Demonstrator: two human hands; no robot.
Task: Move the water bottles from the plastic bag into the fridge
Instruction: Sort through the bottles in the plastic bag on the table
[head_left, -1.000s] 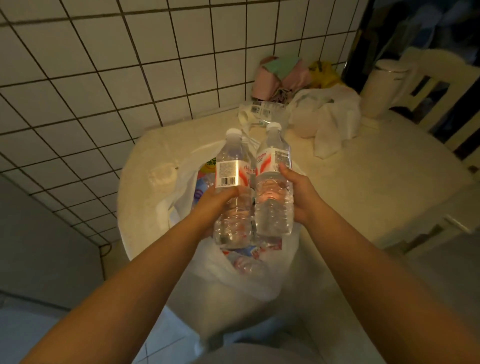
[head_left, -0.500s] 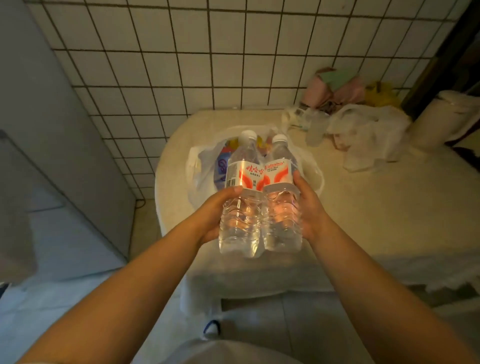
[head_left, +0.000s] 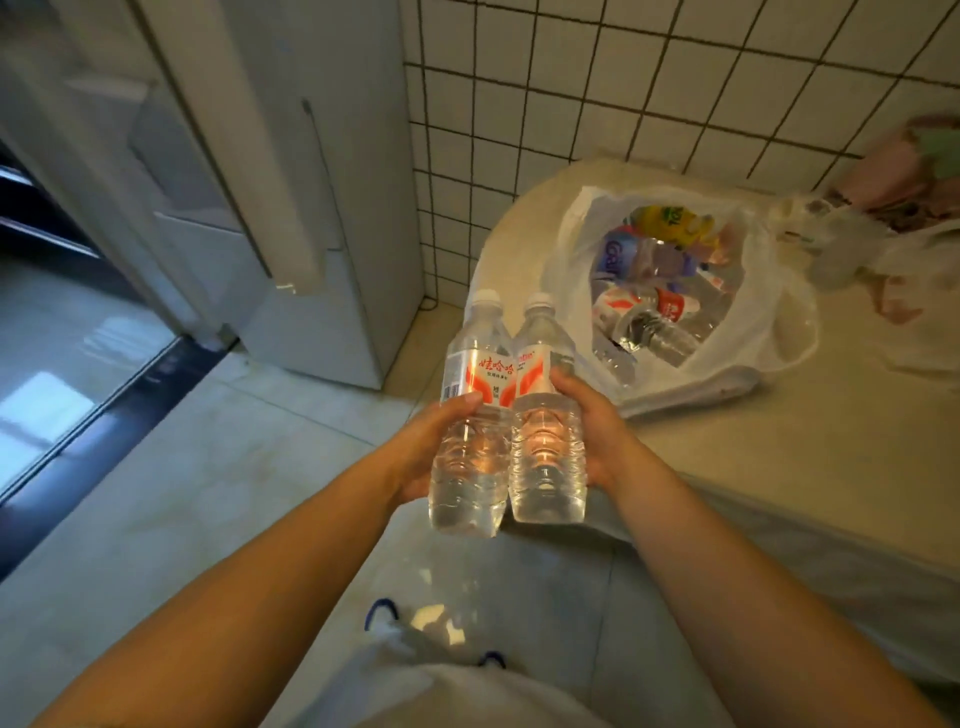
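Carrying step, between bag and fridge. Left hand (head_left: 423, 452) wrapped round the left water bottle (head_left: 470, 441), thumb laid across the front just under the label; right hand (head_left: 597, 431) curled round the right water bottle (head_left: 545, 441), fingers at the label's lower edge. Both bottles upright, capped, pressed side by side and touching, held in the air above the floor (head_left: 208, 467), just off the desk (head_left: 779, 467) edge. Behind and to the right, the plastic bag (head_left: 769, 332) lying open on the desk with more bottles (head_left: 649, 322) inside, some on their sides, along with a couple of differently labelled drinks, so only part of the load moved so far by the look of it. At upper left, the fridge (head_left: 322, 182): a pale cabinet against the tiled wall (head_left: 623, 104), with what seems to be its door (head_left: 130, 156) swung open toward the viewer, though the blur leaves the interior and shelves unreadable. Next, probably: turning further left, bringing the pair up to the opening, finding a shelf or door rack with room, and setting each bottle down upright before loosening either grip. Worth keeping the two bottles pressed together on the way, since smooth ribbed plastic may slip. Then back to the bag for the rest.
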